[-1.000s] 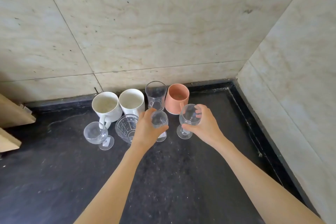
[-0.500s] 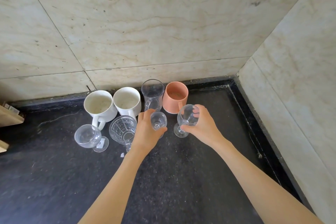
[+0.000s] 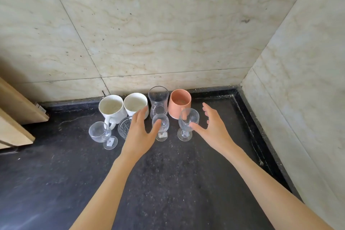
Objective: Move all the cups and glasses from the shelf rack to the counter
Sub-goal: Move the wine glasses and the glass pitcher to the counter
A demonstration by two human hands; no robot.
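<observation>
On the dark counter [image 3: 168,183], by the wall, stand two white mugs [image 3: 110,107], an orange cup [image 3: 179,103], a tall glass [image 3: 158,100], a cut-glass tumbler [image 3: 124,127] and three stemmed glasses [image 3: 188,124]; the rack is out of view, so what remains cannot be told; left hand [image 3: 139,134] and right hand [image 3: 212,129] are spread, holding nothing

Two white mugs [image 3: 112,107], tall glass [image 3: 158,97], pink cup [image 3: 179,102] behind; three stemmed glasses [image 3: 188,121], patterned tumbler [image 3: 124,127] before them, upright on black counter [image 3: 168,183].
</observation>
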